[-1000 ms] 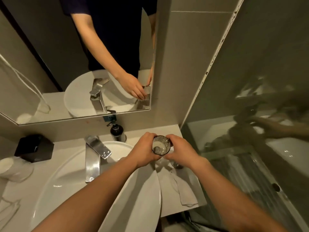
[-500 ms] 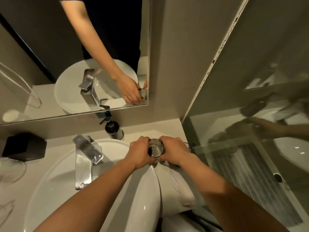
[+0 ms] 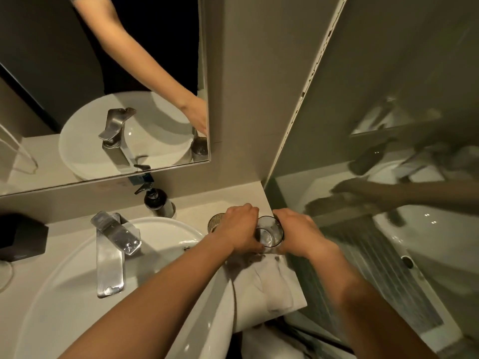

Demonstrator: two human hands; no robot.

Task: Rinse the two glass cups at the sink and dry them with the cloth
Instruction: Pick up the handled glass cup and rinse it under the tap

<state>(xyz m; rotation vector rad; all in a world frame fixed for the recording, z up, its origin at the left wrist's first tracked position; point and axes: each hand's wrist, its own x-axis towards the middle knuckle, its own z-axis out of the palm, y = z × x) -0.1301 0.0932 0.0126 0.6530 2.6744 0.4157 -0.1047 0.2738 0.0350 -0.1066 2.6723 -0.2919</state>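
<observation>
A smooth clear glass cup (image 3: 268,233) sits between my two hands at the counter's right end, its mouth facing up toward me. My left hand (image 3: 239,229) curls round its left side and my right hand (image 3: 298,235) grips its right side. Whether it rests on the counter or is lifted, I cannot tell. A ribbed glass cup (image 3: 215,222) stands upright on the counter just behind my left hand, partly hidden by it. The white cloth (image 3: 269,283) lies crumpled on the counter below my hands, beside the basin.
The white basin (image 3: 64,294) with a chrome faucet (image 3: 111,252) fills the left. A dark soap bottle (image 3: 158,202) stands at the back wall and a black box (image 3: 22,237) at far left. A glass partition (image 3: 363,255) borders the counter's right edge. A mirror (image 3: 51,73) hangs above.
Both hands held the ribbed cup before. That cup now stands on the counter to the left, and both hands have moved right onto the smooth clear cup.
</observation>
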